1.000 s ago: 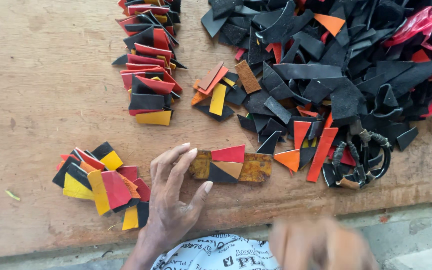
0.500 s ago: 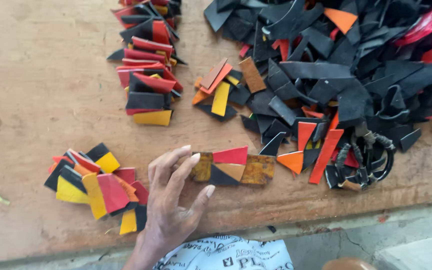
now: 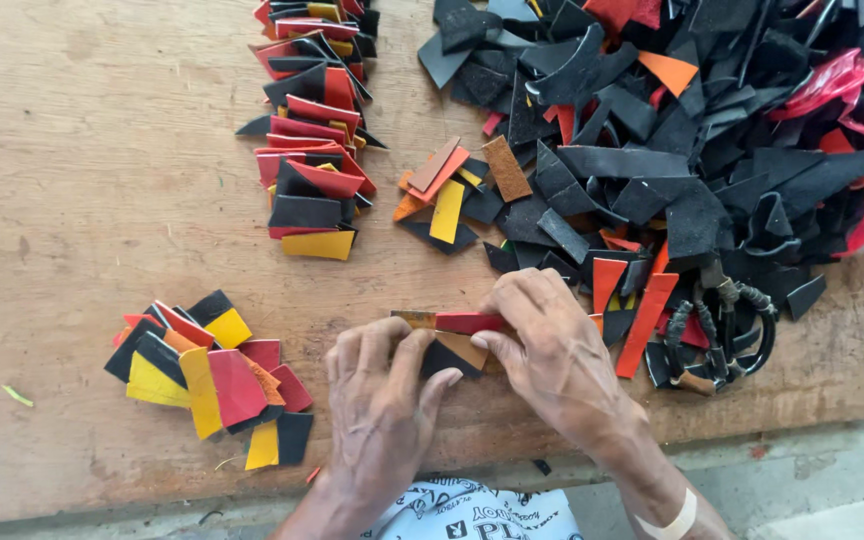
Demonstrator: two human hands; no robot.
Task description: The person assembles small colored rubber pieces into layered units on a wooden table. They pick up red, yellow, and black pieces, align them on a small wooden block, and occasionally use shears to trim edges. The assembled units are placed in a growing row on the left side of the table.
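Change: right hand (image 3: 557,360) now down on the wooden table (image 3: 82,180) beside the left hand (image 3: 382,400); a second ago only a blur at the lower edge, half a second ago out of view. Left hand earlier spread flat alone next to the small stack of scraps (image 3: 452,338); now both hands closed in on it from either side.
Meaning: probably squaring up or gathering the little stack, now a two-handed job.
Big heap: mostly black offcuts (image 3: 672,130) with some red and orange, filling the upper right, untouched.
Long row: overlapping red, black and yellow pieces (image 3: 312,130) running up the middle, well apart from the hands.
Fanned group: yellow, red and black pieces (image 3: 207,375) just left of the left hand, not touched.
Scissors: dark wrapped handles (image 3: 727,330) near the right hand, lying at the heap's edge.
Stack in hand: red strip on top, tan and black beneath, lying on the table between the two hands.
Left hand: fingers curled, tips pressing the stack's left end.
Right hand: fingers bent, thumb and fingertips pinching the right end; palm hidden.
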